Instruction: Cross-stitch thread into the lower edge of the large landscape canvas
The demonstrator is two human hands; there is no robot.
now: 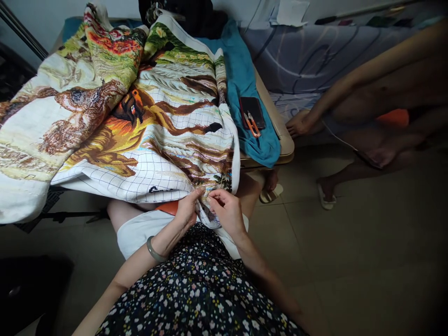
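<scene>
A large cross-stitch canvas [182,107], white with a printed grid and partly stitched in brown, orange and green, spreads over the table and hangs down to my lap. My left hand [188,208] grips its near edge, thumb on top and the other fingers mostly hidden by the cloth. Just right of it, my right hand [227,210] is closed in a pinch close to the stitched corner. What sits between those fingertips is too small to make out. Orange-handled thread snips [252,126] lie on a dark phone [257,111] beyond the canvas.
A teal cloth [241,74] covers the table [287,142] beneath the canvas. To the right sits another person, with an arm [336,95] near the table's corner and a slippered foot [327,193] on the tiles. A dark bag-like bundle [196,16] stands at the back.
</scene>
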